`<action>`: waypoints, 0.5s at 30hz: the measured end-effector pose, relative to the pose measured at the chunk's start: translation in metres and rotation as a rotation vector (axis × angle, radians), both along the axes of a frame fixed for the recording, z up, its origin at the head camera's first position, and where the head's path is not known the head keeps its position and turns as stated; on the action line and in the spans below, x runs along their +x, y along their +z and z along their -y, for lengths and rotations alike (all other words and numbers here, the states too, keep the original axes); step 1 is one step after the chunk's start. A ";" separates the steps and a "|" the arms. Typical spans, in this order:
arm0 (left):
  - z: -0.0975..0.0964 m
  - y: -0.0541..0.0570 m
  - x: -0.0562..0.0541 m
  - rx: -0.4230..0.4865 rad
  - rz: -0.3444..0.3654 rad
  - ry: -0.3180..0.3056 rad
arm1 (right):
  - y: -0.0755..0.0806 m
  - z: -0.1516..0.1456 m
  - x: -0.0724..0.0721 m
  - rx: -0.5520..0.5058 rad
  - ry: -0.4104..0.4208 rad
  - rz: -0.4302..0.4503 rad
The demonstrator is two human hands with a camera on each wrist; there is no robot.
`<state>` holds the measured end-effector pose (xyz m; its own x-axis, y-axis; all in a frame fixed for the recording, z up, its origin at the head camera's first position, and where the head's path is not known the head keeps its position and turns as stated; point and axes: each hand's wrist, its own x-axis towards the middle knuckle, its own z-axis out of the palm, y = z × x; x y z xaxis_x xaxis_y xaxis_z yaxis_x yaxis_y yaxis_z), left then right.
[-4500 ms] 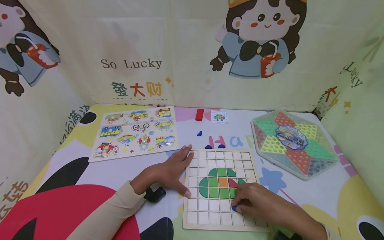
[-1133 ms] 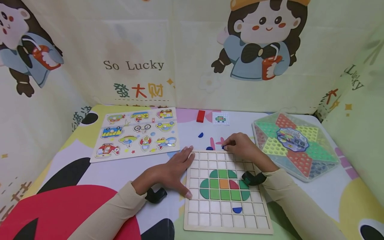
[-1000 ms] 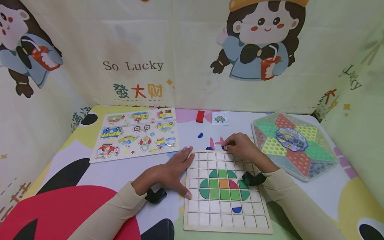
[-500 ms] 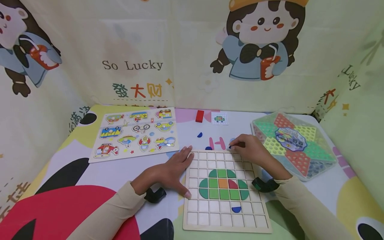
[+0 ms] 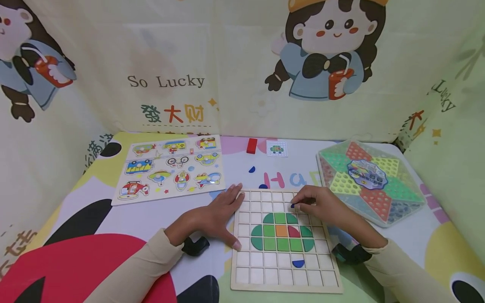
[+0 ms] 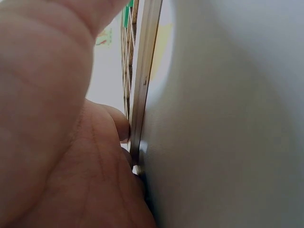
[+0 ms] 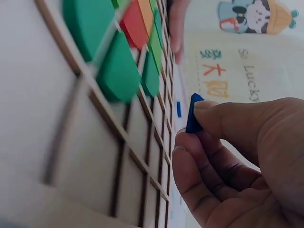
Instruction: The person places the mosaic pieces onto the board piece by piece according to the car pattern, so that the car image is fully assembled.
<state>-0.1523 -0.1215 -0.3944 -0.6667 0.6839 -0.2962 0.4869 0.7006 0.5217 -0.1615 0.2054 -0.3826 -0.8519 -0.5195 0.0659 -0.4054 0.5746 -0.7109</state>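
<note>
A wooden grid board [image 5: 250,273] lies in the head view, bearing a green shape with orange and red pieces at its middle. My left hand [image 5: 221,213] rests spread along the board's left edge, thumb and fingers straight. My right hand [image 5: 322,206] is over the upper right cells. Between thumb and fingertips it pinches a blue half-round piece [image 7: 194,114], mostly hidden in the head view. Another blue half-round piece [image 5: 298,264] sits in a cell below the green shape. In the left wrist view, my left palm [image 6: 85,166] lies against the board's side [image 6: 145,71].
Two more blue pieces lie beyond the board, one [image 5: 251,169] farther off and one [image 5: 263,186] by its far edge. Behind them are a red block [image 5: 251,145] and a small pattern card [image 5: 277,148]. A vehicle puzzle [image 5: 170,168] stands left, a hexagonal game box [image 5: 371,181] right.
My right hand left a blue piece on the lower cells, picked up another beyond the far edge, and has brought it back over the board. My left hand has stayed in place.
</note>
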 end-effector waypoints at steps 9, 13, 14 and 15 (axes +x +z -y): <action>0.000 0.002 0.000 -0.012 0.007 0.018 | 0.003 -0.004 0.028 -0.052 0.086 0.083; 0.001 0.003 0.000 0.006 0.013 0.010 | 0.004 -0.002 0.041 -0.100 0.148 0.139; 0.001 0.003 0.000 0.005 0.014 0.009 | 0.004 -0.001 0.044 -0.108 0.161 0.153; 0.001 0.003 0.000 0.003 0.015 0.009 | 0.003 -0.001 0.046 -0.119 0.175 0.159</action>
